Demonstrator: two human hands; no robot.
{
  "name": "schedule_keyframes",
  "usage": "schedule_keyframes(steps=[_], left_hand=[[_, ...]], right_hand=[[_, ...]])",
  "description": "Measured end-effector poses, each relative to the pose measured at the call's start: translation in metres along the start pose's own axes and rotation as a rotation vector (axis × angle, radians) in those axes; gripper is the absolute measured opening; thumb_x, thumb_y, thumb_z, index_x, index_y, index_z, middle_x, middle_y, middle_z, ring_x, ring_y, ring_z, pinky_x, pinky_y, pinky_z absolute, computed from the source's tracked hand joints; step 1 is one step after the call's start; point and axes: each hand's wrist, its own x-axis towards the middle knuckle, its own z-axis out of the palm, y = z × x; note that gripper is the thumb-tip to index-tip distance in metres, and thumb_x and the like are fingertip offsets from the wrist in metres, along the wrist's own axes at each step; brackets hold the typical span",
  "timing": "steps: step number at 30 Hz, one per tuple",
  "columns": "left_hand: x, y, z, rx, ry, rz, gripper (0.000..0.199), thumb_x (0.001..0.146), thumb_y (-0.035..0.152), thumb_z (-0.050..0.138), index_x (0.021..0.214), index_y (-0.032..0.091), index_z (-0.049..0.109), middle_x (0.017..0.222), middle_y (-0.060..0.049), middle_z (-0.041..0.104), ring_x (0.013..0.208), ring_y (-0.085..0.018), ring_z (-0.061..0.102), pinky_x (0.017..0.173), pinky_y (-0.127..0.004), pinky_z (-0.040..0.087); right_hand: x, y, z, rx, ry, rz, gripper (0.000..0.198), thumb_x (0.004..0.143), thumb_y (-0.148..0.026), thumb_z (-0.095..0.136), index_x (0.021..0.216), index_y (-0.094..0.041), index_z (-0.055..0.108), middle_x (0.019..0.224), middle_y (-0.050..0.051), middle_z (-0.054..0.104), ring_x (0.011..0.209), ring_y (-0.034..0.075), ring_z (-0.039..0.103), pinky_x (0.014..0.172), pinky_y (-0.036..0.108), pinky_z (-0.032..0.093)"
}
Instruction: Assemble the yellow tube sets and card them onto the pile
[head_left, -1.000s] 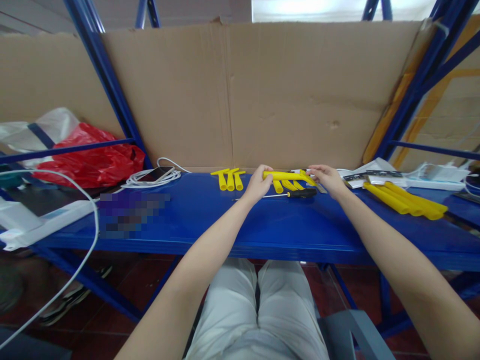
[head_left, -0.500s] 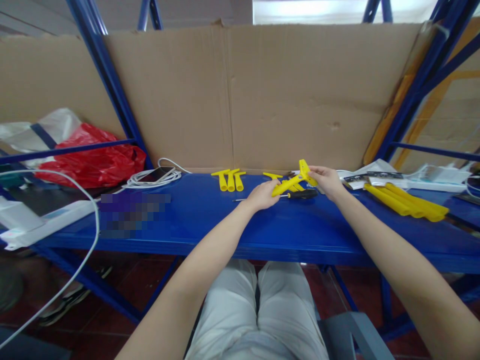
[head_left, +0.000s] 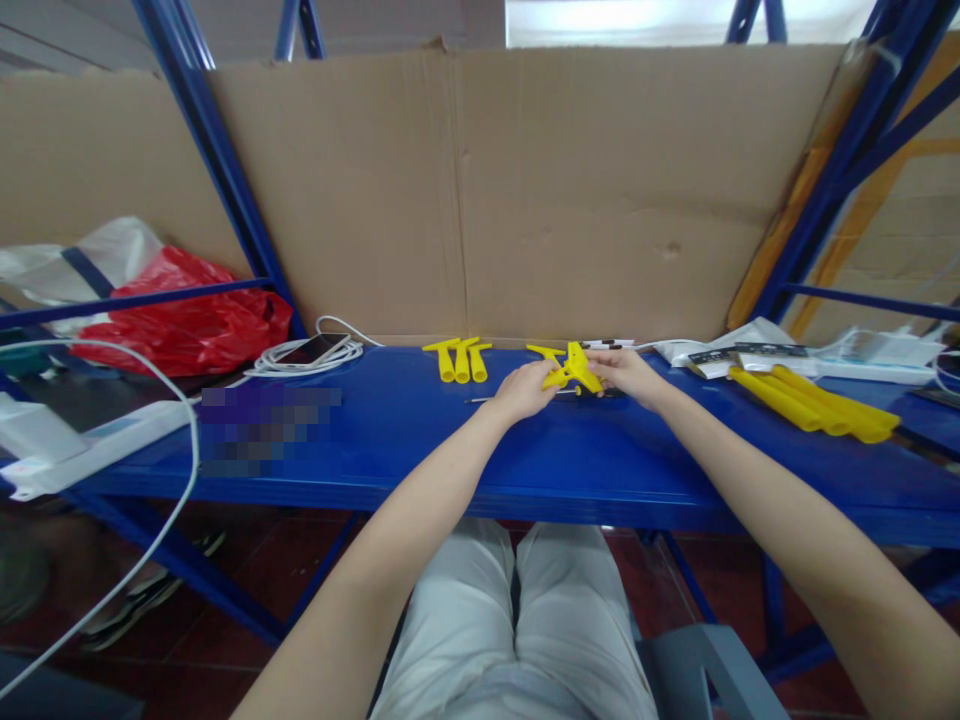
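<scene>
Centrally, a smooth yellow piece [head_left: 577, 368], tubular with a flared head, is held over the glossy blue table [head_left: 420, 440] by the left hand [head_left: 527, 390], closed around its tube. At the head, the right hand [head_left: 628, 376] is placed with bent fingers; whether anything is gripped cannot be told. Three T-shaped yellow parts [head_left: 461, 362] are lined up before creased brown cardboard [head_left: 570, 190]; rounded yellow tubes [head_left: 814, 405] are laid rightward.

Red plastic bag [head_left: 187, 315], coiled white cable [head_left: 341, 354], cardboard [head_left: 600, 190]
</scene>
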Motion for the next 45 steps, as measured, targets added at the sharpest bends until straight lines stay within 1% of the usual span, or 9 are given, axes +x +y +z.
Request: schedule_keyframes(steps=[4,7,10,16,19,25,31,36,45], left_hand=[[0.0,0.0,-0.001,-0.016,0.012,-0.004,0.025,0.08,0.021,0.061,0.105,0.02,0.064,0.114,-0.009,0.066,0.107,-0.024,0.061,0.093,-0.036,0.044],[0.001,-0.002,-0.002,0.001,0.026,-0.05,0.025,0.082,0.024,0.06,0.107,0.02,0.063,0.112,-0.009,0.067,0.105,-0.025,0.061,0.091,-0.035,0.045],[0.002,-0.006,-0.005,0.043,0.036,-0.12,0.026,0.085,0.031,0.058,0.107,0.02,0.064,0.107,-0.011,0.068,0.102,-0.027,0.063,0.087,-0.035,0.046],[0.003,-0.014,-0.007,0.083,0.044,-0.213,0.029,0.085,0.038,0.057,0.107,0.022,0.065,0.101,-0.011,0.07,0.099,-0.028,0.064,0.084,-0.036,0.047],[0.002,-0.016,-0.007,0.113,0.045,-0.235,0.03,0.085,0.039,0.056,0.107,0.022,0.066,0.102,-0.011,0.07,0.099,-0.028,0.064,0.085,-0.037,0.046],[0.003,-0.02,-0.007,0.144,0.051,-0.25,0.03,0.085,0.04,0.056,0.106,0.023,0.067,0.104,-0.01,0.069,0.101,-0.029,0.063,0.086,-0.038,0.046],[0.003,-0.018,-0.009,0.162,0.074,-0.313,0.03,0.086,0.038,0.054,0.107,0.02,0.066,0.103,-0.014,0.069,0.1,-0.03,0.063,0.084,-0.04,0.047],[0.002,-0.011,-0.01,0.144,0.103,-0.347,0.024,0.086,0.033,0.054,0.102,0.019,0.066,0.104,-0.015,0.068,0.101,-0.029,0.063,0.085,-0.038,0.047],[0.002,-0.008,-0.009,0.126,0.098,-0.328,0.019,0.085,0.031,0.056,0.096,0.018,0.066,0.104,-0.015,0.068,0.1,-0.029,0.062,0.084,-0.038,0.047]], right_hand=[[0.0,-0.001,0.001,-0.162,-0.037,-0.02,0.039,0.081,-0.023,0.056,0.118,-0.017,0.066,0.068,0.001,0.067,0.051,0.011,0.055,0.05,0.022,0.05],[0.003,0.002,-0.002,-0.345,0.012,-0.109,0.033,0.082,-0.022,0.052,0.109,-0.017,0.07,0.084,0.004,0.072,0.069,0.015,0.063,0.068,0.028,0.053],[0.007,0.008,-0.008,-0.595,0.077,-0.209,0.027,0.081,-0.02,0.053,0.098,-0.018,0.074,0.098,0.007,0.072,0.09,0.02,0.065,0.086,0.034,0.05],[0.005,0.015,-0.013,-0.899,-0.077,-0.153,0.033,0.081,-0.03,0.058,0.109,-0.018,0.071,0.11,0.01,0.069,0.104,0.026,0.063,0.091,0.037,0.046],[0.003,0.014,-0.011,-0.947,-0.126,-0.119,0.035,0.083,-0.031,0.055,0.114,-0.02,0.069,0.113,0.009,0.068,0.104,0.026,0.062,0.091,0.036,0.046],[0.007,0.012,-0.016,-1.03,-0.203,-0.163,0.026,0.079,-0.032,0.06,0.1,-0.026,0.074,0.108,0.004,0.07,0.098,0.024,0.064,0.085,0.032,0.048],[0.006,0.013,-0.026,-1.038,-0.239,-0.111,0.024,0.074,-0.034,0.064,0.094,-0.024,0.074,0.098,0.005,0.071,0.09,0.023,0.064,0.077,0.03,0.048],[0.002,0.017,-0.047,-0.931,-0.274,-0.022,0.02,0.07,-0.033,0.067,0.084,-0.022,0.074,0.088,0.006,0.071,0.084,0.023,0.065,0.072,0.029,0.049],[-0.005,0.031,-0.091,-0.893,-0.205,0.096,0.016,0.06,-0.035,0.073,0.071,-0.022,0.073,0.071,0.004,0.069,0.069,0.023,0.064,0.066,0.032,0.051]])
